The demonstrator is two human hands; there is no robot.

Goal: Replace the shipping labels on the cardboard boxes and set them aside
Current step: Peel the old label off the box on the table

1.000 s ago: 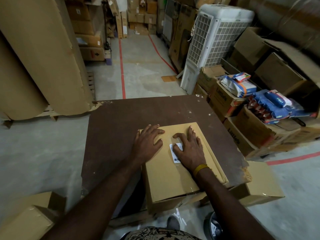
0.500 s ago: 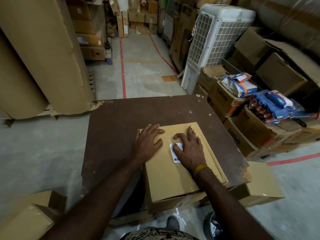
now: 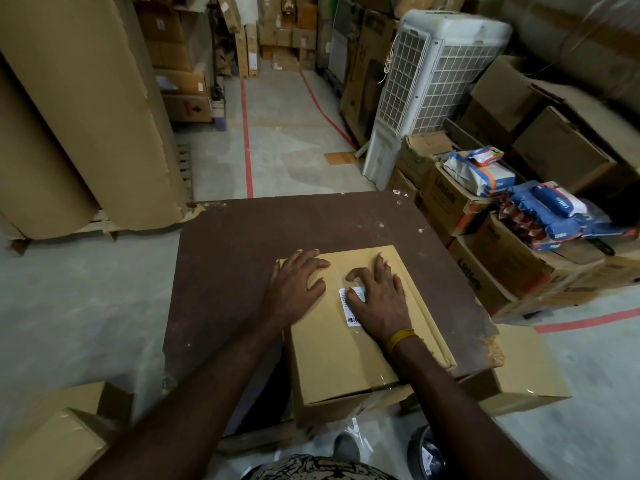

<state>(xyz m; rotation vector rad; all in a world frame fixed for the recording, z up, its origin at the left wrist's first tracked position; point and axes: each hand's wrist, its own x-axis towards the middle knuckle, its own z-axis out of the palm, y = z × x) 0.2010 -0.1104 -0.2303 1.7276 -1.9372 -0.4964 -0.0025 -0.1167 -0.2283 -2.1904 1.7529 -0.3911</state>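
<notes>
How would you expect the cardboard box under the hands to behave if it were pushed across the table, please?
The cardboard box would probably slide rather than tip: it sits flat and broad on the table. Its near end overhangs the edge, so pulling it closer risks dropping it. Its lid looks stiff under the left hand and right hand.

Head camera looks forward and down, close over table [image 3: 242, 258].

plain brown cardboard box [image 3: 341, 355] sits closed and flat, overhanging the table's 6 o'clock edge; white barcode shipping label [image 3: 349, 304] stuck on top.
</notes>
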